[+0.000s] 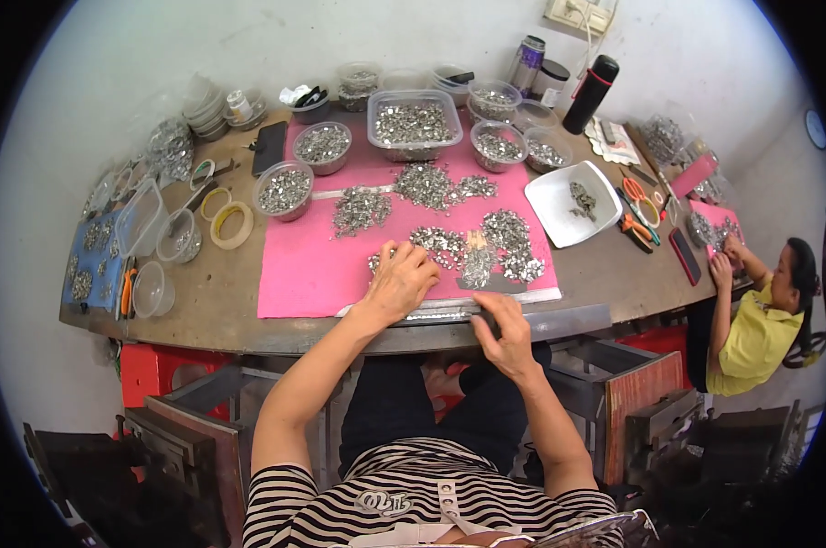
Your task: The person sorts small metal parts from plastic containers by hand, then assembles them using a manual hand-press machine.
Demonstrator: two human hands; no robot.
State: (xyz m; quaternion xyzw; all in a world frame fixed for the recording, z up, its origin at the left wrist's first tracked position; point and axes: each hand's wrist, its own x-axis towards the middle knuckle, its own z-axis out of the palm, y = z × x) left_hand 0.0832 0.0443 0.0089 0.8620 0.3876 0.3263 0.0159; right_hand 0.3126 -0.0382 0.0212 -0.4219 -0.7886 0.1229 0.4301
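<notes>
My left hand rests on the pink mat near the table's front edge. Its fingers curl down over small silvery metal pieces at the left of a pile, hiding what they pinch. My right hand is at the front edge, thumb and fingers bent around a small dark object that is mostly covered. Between my hands runs a narrow pale metal strip. Beyond it, metal pieces lie on a dark grey sheet, beside a larger heap.
Tubs of metal pieces, including a large rectangular one, line the back. A white tray, pliers and a phone lie right; tape rolls left. Another person works at far right.
</notes>
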